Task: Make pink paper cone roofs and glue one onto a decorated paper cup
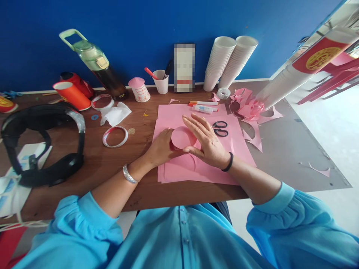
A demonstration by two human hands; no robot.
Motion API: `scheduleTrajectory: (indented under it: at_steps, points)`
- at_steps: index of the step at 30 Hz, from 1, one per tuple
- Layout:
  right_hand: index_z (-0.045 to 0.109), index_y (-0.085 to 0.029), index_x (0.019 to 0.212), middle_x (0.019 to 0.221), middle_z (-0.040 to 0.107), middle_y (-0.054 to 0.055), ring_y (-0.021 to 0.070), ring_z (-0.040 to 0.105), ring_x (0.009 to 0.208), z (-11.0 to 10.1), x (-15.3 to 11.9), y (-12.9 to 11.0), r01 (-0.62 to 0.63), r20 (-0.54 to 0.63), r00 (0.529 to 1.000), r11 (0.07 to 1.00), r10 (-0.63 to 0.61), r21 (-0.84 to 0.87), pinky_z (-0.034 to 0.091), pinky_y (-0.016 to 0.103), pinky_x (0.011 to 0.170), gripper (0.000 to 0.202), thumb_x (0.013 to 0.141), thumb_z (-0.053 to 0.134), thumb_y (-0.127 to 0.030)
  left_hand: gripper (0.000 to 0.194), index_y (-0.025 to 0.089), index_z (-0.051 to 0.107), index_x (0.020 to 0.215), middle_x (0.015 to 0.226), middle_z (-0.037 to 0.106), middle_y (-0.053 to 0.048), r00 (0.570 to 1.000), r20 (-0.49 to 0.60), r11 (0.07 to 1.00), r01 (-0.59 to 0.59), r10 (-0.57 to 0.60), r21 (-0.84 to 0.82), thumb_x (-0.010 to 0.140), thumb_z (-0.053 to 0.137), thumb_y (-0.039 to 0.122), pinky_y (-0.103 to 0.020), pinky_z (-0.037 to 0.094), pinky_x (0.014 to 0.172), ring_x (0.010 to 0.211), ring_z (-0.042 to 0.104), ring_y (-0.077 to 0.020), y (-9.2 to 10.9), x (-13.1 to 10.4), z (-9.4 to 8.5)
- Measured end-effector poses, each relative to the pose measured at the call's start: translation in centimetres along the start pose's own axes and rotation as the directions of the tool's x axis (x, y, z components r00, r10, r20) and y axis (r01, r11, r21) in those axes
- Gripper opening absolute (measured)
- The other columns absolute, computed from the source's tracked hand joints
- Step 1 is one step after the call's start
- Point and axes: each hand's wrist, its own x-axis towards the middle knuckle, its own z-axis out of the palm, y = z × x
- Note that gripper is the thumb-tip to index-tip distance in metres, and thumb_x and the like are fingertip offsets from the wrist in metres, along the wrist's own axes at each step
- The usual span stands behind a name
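A round pink paper disc [183, 137] sits between my hands, above a stack of pink paper sheets [235, 160]. My left hand [164, 148] curls round the disc's left side; what its fingers hold beneath the disc is hidden. On the other side, my right hand [209, 144] has its fingers stretched out flat, with thumb and fingertips at the disc's right edge. A curved circle line shows on the sheet just below. Black-handled scissors [221, 129] lie right of the hands, and a white glue tube or marker [202, 108] beyond them.
Pink paper scraps [254, 136] lie right, near stacked white cups [220, 61]. A pink-topped paper cup [138, 89], a cup of pens [161, 84] and a bottle [103, 71] stand behind. Left are tape rolls [114, 136] and a black headset [50, 172].
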Motion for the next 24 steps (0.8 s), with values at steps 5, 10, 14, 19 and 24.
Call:
scheduleTrajectory:
  at_steps: [5,10,14,19,24]
  points:
    - [0.038,-0.021,0.16,0.159,0.051,0.016,0.0347,0.038,0.153,0.5,-0.1,-0.1,-0.02,0.039,0.999,1.0,0.02,-0.008,0.029,0.063,0.125,0.076,0.1,0.041,-0.068,0.061,0.019,0.065,0.123,0.118,0.073,-0.012,1.0,-0.004,0.998,0.011,-0.011,-0.069,0.081,0.076,0.062,-0.046,0.056,0.096,0.107,0.07,-0.0307,0.4,0.2,-0.1]
    - [0.037,-0.022,0.16,0.159,0.051,0.016,0.0338,0.042,0.15,-0.4,0.1,0.1,-0.006,-0.093,0.996,0.998,0.012,0.064,0.036,0.06,0.122,0.073,0.101,0.044,-0.065,0.081,0.017,0.061,0.131,0.129,0.069,-0.017,0.998,0.007,0.997,0.063,-0.063,-0.047,0.07,0.085,0.063,-0.054,0.053,0.106,0.122,0.064,-0.0368,-0.4,0.0,-0.1]
    - [0.053,-0.024,0.148,0.143,0.064,0.014,0.0314,0.057,0.135,-1.4,0.4,0.9,-0.095,-0.246,0.961,0.988,0.123,0.125,0.045,0.057,0.114,0.048,0.106,0.045,-0.046,0.117,0.018,0.039,0.155,0.16,0.044,-0.022,0.995,0.06,0.993,0.079,-0.075,-0.083,0.062,0.087,0.07,-0.058,0.037,0.122,0.149,0.042,-0.0404,-1.4,-0.5,-1.1]
    - [0.063,-0.025,0.134,0.134,0.069,0.012,0.0297,0.062,0.127,-1.6,0.5,1.8,-0.154,-0.324,0.924,0.972,0.205,0.177,0.049,0.053,0.109,0.034,0.102,0.054,-0.034,0.094,0.023,0.024,0.164,0.17,0.029,-0.018,0.998,-0.055,0.989,-0.026,0.018,-0.144,0.09,0.058,0.072,-0.056,0.027,0.128,0.158,0.028,-0.0339,-0.7,-0.4,-2.8]
    - [0.062,-0.025,0.131,0.129,0.07,0.011,0.0271,0.063,0.124,-1.6,0.4,2.0,-0.145,-0.354,0.908,0.962,0.223,0.232,0.053,0.049,0.106,0.031,0.101,0.057,-0.03,0.09,0.025,0.03,0.163,0.17,0.031,-0.012,0.986,0.062,0.988,-0.154,0.154,-0.013,0.091,0.056,0.073,-0.055,0.019,0.131,0.161,0.018,-0.0343,2.0,2.2,-4.3]
